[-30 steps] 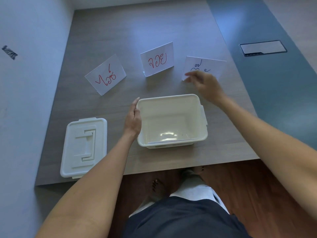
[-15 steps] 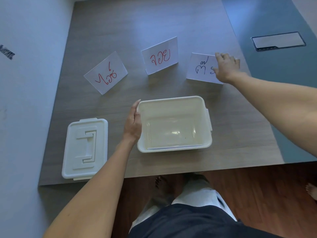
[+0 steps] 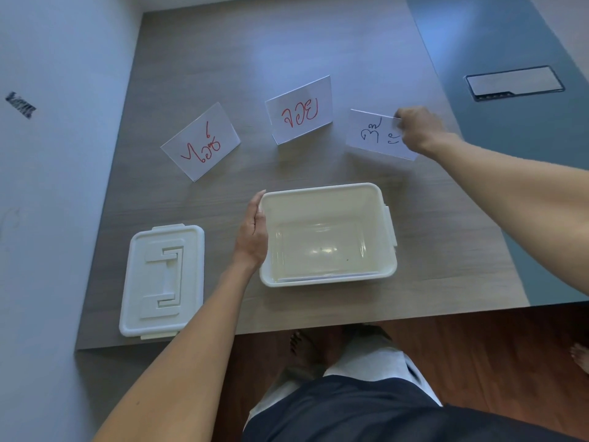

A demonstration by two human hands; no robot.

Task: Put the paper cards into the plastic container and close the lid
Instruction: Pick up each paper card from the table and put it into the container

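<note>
Item: white plastic container [image 3: 328,234], open and empty, standing near the front edge of the table [image 3: 223,59]. Left hand [image 3: 253,232] rests flat against the container's left wall, fingers extended and holding nothing. Right hand [image 3: 417,129] is beyond the container to the right, fingers pinched on the top edge of the black-lettered card [image 3: 373,135]. Two red-lettered cards remain beyond the container: middle card [image 3: 299,110] standing folded, left card [image 3: 200,141] further left; neither is touched. Lid [image 3: 162,280] lies flat to the left of the container, just apart from it. Risks, as judged: the thin card may bend or slip from a pinch on one edge; a folded card may spring open and catch on the container rim; the lid may sit askew if a card stands proud. Surface: grey wood-grain table, matte, level. Room: pale wall left of the container, blue-grey floor panel with a metal hatch [image 3: 513,82] far right, red-brown wood floor nearest the person.
</note>
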